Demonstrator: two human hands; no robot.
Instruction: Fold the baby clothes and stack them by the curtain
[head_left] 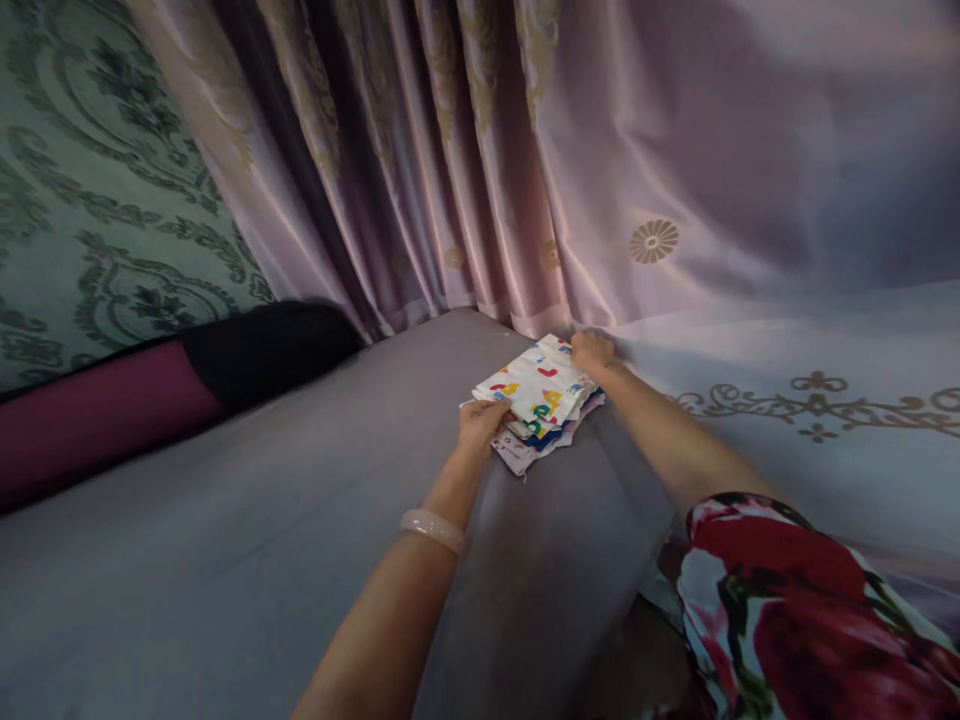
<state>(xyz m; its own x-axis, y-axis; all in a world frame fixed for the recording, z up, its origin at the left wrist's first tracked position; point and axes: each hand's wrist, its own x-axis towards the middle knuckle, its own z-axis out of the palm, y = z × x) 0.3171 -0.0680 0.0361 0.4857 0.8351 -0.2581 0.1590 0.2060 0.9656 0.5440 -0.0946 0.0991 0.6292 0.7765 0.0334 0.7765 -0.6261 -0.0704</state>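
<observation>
A small stack of folded cloths [541, 395] lies on a grey bed sheet [247, 530], close to the curtain. The top cloth is white with coloured letters. My left hand [481, 422] grips the near left edge of the stack, fingers curled over it. My right hand [592, 351] rests on the far right corner, fingers bent onto the cloth. A pale bangle [433, 528] sits on my left wrist. My right sleeve [787, 600] is floral red and white.
A pink satin curtain [570, 150] hangs behind and drapes to the right. A maroon and black bolster [150, 395] lies at the left against a green patterned wall [90, 180].
</observation>
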